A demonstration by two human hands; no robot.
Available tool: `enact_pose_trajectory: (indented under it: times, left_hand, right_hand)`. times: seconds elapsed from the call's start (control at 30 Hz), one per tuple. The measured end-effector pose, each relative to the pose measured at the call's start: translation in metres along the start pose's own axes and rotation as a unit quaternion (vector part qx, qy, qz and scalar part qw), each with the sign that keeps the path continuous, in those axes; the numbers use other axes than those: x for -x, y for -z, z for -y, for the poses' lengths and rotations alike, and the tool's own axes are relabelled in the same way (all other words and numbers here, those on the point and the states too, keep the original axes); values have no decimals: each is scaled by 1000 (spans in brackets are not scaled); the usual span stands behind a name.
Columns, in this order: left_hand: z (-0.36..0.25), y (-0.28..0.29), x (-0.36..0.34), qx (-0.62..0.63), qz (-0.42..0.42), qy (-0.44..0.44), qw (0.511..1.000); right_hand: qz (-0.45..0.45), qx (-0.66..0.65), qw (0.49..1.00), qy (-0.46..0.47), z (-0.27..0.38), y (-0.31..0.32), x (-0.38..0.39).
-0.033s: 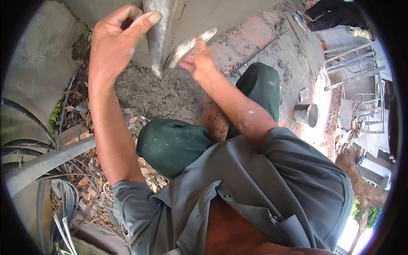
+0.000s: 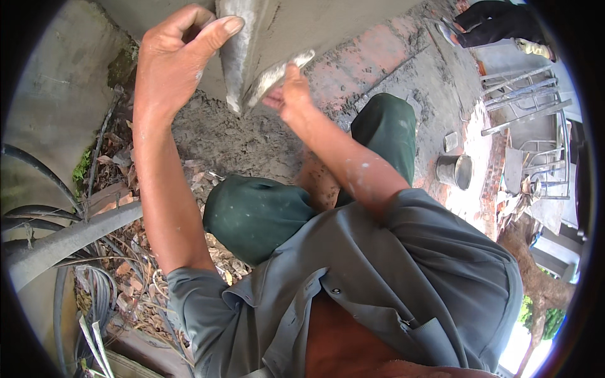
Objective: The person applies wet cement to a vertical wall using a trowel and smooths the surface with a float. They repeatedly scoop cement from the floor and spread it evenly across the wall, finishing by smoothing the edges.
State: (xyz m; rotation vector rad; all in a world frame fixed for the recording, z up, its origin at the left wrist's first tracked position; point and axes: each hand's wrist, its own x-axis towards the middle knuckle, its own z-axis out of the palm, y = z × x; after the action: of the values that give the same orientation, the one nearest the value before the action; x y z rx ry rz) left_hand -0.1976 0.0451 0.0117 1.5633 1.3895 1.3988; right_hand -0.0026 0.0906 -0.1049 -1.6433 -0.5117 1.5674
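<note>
While the left hand (image 2: 173, 66) is staying on a whitish upright strip (image 2: 236, 60), grip unclear, the right hand (image 2: 293, 94), apart, is clutching a pale flat bar (image 2: 270, 79), shifting slightly leftward at the grey plastered block's (image 2: 296, 25) lower edge.

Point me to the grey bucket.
In the head view's right half, the grey bucket is on the ground, just below a small pale block, right of the right knee.
</note>
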Motion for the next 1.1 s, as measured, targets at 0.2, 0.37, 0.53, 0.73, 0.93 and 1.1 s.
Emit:
enact_pose_trajectory:
  times: [0.2,0.37,0.53,0.73,0.93,1.1]
  left_hand:
    - [3,-5,-4,-16,-20,-5,1000]
    - [-1,-3,-4,-25,-16,0,1000]
    - [-4,-1,-6,-13,-15,-7,1000]
    - [-4,-5,-6,27,-28,4,999]
    - [4,2,-11,-12,16,-19,1000]
    - [6,0,-13,34,-3,-28,999]
  right_hand:
    - [63,9,993,-95,-99,-4,-74]
    - [76,-82,974,-197,-87,-10,-53]
    - [-25,-15,1000,-6,-22,13,-63]
    - [9,-31,996,-85,-42,20,-103]
    - [81,-48,983,-156,-106,4,-74]
    - [140,-132,961,-199,-115,4,-49]
